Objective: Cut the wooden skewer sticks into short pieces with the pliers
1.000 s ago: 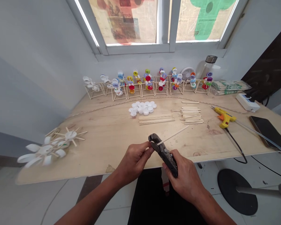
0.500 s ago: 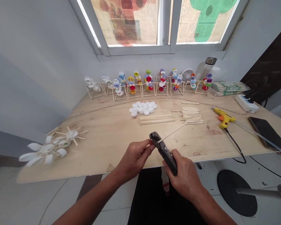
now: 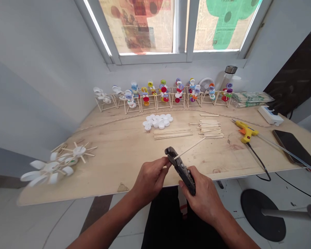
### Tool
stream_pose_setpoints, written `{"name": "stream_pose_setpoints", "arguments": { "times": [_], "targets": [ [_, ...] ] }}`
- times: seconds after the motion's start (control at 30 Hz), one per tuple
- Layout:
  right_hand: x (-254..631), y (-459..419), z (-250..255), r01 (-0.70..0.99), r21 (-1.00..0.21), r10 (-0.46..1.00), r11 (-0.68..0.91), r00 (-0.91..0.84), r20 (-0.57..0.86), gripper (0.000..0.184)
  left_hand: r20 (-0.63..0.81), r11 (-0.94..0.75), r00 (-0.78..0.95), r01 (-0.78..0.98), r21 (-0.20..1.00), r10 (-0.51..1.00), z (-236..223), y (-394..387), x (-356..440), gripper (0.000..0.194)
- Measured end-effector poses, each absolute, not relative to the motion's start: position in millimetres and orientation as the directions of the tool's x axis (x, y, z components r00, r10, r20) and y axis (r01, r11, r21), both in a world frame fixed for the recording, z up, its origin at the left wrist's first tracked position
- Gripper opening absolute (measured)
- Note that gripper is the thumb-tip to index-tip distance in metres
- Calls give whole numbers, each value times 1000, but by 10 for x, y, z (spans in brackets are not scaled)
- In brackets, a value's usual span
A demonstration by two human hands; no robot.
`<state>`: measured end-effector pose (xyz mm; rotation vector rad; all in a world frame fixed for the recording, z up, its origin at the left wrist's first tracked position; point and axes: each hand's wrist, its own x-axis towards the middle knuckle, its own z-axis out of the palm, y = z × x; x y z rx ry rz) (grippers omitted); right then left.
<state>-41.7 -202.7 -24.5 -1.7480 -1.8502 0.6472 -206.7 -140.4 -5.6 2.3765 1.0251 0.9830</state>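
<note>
My right hand (image 3: 203, 192) is wrapped round the handles of dark pruning shears (image 3: 182, 173), whose hooked jaws point up and to the left. A thin wooden stick (image 3: 190, 149) lies across the jaws and slants up to the right, over the table. Left of the jaws, my left hand (image 3: 150, 178) pinches the stick's near end, which its fingers mostly hide. Beyond my hands lie a row of long wooden sticks (image 3: 173, 133), a pile of shorter sticks (image 3: 210, 128) and a cluster of white bottle caps (image 3: 158, 121).
Wooden-stick frames (image 3: 171, 100) with coloured caps line the back of the wooden table (image 3: 106, 162). White spoked wheels (image 3: 50, 167) lie at the left. A yellow glue gun (image 3: 246, 131), a phone (image 3: 295, 148) and a power strip (image 3: 271, 115) are at the right.
The view has shifted slightly. My left hand's fingers have moved a little at the jaws; the shears and stick keep nearly the same pose.
</note>
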Motion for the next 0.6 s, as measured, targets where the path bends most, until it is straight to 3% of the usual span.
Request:
{"name": "stream_pose_setpoints", "arguments": {
  "times": [0.17, 0.3, 0.47, 0.6],
  "targets": [
    [-399, -2036, -236, 770, -634, 997, 67, -66, 25, 7, 180, -422, 566, 331, 844, 805, 37, -1360, -2129, 27],
    [-384, -2011, -229, 782, -615, 995, 100, -88, 51, 8, 40, -213, 636, 197, 957, 771, 32, -1292, -2184, 34],
    [-392, -1986, -252, 797, -596, 995, 96, -89, 42, 6, -8, -153, 665, 183, 971, 747, 30, -1249, -2192, 37],
    [-424, -1976, -263, 804, -593, 999, 47, -51, 11, 11, 148, -401, 552, 372, 837, 821, -11, -1305, -2126, 28]
  ]
}}
